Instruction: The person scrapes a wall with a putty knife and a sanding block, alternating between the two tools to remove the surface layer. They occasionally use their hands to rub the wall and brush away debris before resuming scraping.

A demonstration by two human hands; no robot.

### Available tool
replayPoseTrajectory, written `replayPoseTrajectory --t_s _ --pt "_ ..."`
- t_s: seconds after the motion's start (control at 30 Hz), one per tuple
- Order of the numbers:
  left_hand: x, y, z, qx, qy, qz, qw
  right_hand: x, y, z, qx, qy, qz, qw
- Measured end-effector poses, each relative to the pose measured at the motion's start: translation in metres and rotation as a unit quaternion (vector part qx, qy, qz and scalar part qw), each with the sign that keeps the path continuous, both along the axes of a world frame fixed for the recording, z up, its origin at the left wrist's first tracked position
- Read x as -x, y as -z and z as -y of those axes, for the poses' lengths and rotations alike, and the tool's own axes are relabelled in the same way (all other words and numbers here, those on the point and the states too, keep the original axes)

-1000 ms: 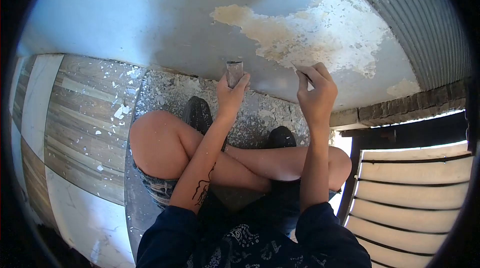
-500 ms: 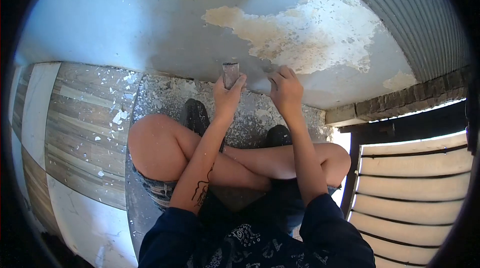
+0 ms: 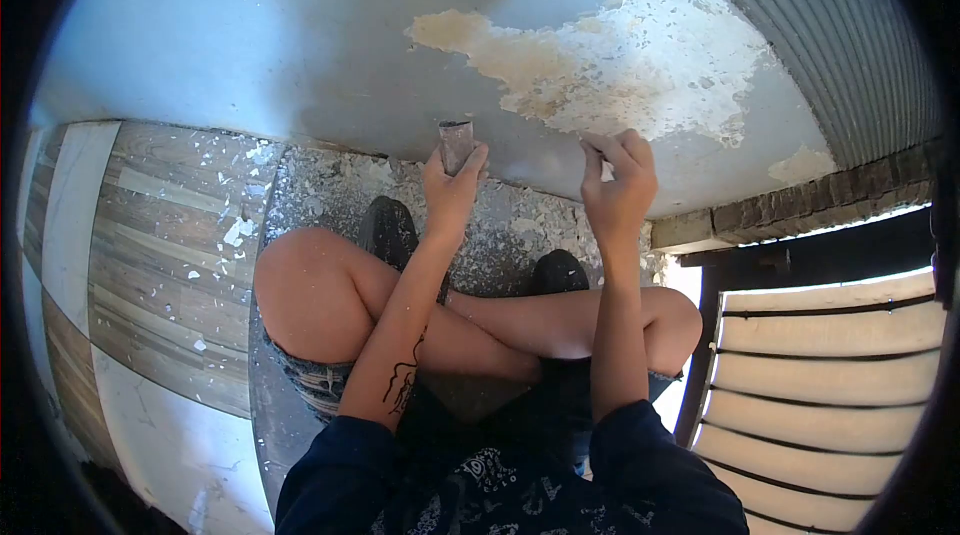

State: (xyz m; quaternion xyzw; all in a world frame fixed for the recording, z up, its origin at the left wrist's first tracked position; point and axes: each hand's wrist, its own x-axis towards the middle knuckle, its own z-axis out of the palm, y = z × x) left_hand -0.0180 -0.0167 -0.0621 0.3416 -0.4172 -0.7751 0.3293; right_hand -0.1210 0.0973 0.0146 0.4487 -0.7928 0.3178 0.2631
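My left hand (image 3: 455,185) is closed around a small dusty grey-brown rectangular piece (image 3: 457,143) with a dark upper edge, which sticks up between thumb and fingers. To its right, my right hand (image 3: 620,180) is raised before the grey wall (image 3: 350,65), its thumb and fingers drawn together in a pinch. Its fingertips overlap the lower edge of a bare patch (image 3: 640,65) where paint has come off. I cannot tell what the pinch holds.
Paint flakes (image 3: 240,231) are scattered over the wood-look tiles (image 3: 165,245) and the speckled concrete strip (image 3: 330,185) along the wall. My crossed legs and dark shoes (image 3: 390,230) lie below my hands. Ribbed grey sheeting (image 3: 830,35) and a slatted panel (image 3: 820,375) stand at right.
My right hand has moved right along the wall, away from my left hand, and its fingers have turned. The left hand has barely shifted, with the same piece in it.
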Motion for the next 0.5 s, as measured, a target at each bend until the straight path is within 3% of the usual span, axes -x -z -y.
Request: replayPoseTrajectory --t_s 0.1,0.17,0.37,0.5 --pt "0.001 0.000 -0.003 0.028 0.013 0.034 0.999 0.000 0.002 0.004 0.018 0.012 -0.026 0.999" --pt "0.004 0.002 -0.005 0.047 0.016 0.021 0.999 0.000 0.011 0.009 -0.036 -0.008 -0.009 0.999" --pt "0.001 0.003 0.001 0.020 -0.001 0.001 1.000 -0.007 -0.012 0.001 0.028 -0.003 0.014 1.000" --pt "0.001 -0.004 -0.005 0.022 0.017 0.048 0.998 0.002 0.009 0.006 -0.012 0.009 -0.019 1.000"
